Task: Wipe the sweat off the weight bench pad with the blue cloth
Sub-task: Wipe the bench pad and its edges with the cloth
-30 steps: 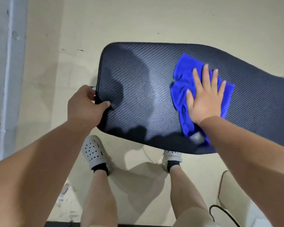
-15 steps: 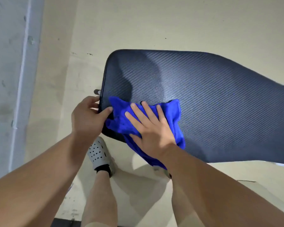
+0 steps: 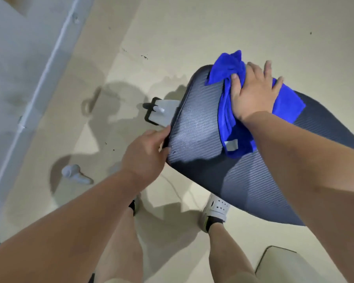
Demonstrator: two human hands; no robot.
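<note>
The dark, ribbed weight bench pad runs from the centre of the view to the right edge. The blue cloth lies bunched across its far end, one corner sticking past the pad's top rim and a grey label showing at its near end. My right hand presses flat on the cloth, fingers spread, thumb pinching a fold. My left hand grips the pad's left edge, thumb on top of the pad.
A white bench foot with a black cap sticks out left of the pad. A small white object lies on the beige floor. A grey wall with a pipe runs along the left. My legs and white shoes stand under the pad.
My right hand has slid the cloth from the pad's near left corner up toward its far end. The view has swung, so the pad now sits further right. My left hand stays on the edge.
</note>
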